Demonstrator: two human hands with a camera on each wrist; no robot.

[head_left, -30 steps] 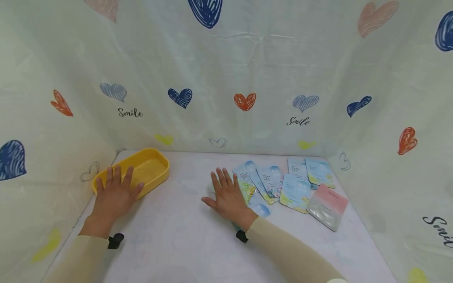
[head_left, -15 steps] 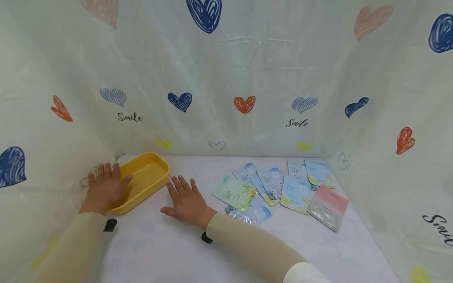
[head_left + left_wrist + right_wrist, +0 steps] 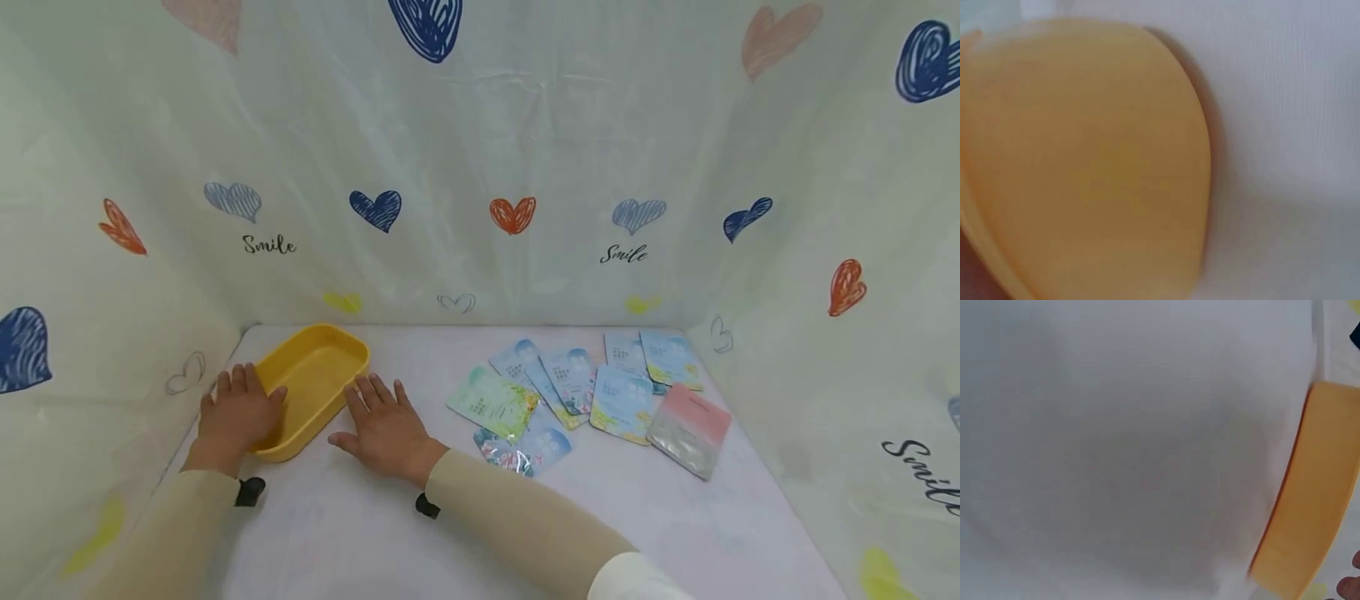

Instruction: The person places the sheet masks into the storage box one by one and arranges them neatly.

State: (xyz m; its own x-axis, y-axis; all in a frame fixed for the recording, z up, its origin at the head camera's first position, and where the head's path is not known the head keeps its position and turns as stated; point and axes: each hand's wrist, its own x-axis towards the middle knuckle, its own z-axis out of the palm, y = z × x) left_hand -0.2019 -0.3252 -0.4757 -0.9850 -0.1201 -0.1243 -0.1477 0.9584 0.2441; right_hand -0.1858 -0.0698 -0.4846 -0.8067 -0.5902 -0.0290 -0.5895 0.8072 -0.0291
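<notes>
A yellow oblong tray [image 3: 318, 379] with low walls lies on the left of the white table. My left hand [image 3: 238, 417] rests against its left side, the fingers stretched along the rim. On the other side, my right hand [image 3: 386, 433] has straight, spread fingers, their tips at the tray's right wall; whether they touch it I cannot tell. The tray's yellow outer wall [image 3: 1097, 156] fills much of the left wrist view. In the right wrist view, the tray wall [image 3: 1316, 494] stands at the right edge, with a few blurred fingertips [image 3: 1350, 584] beyond it.
Several flat sachets lie on the right half: a green one [image 3: 491, 404] over a blue, partly shiny one [image 3: 551, 450], overlapping blue ones [image 3: 622, 404], and a pink and silver one [image 3: 690, 429]. Heart-printed cloth walls [image 3: 450, 267] enclose the table's back and sides.
My right hand has moved left from over the green sachet to the tray. The left hand has shifted from over the tray to its left side, and the tray has turned and slid slightly right.
</notes>
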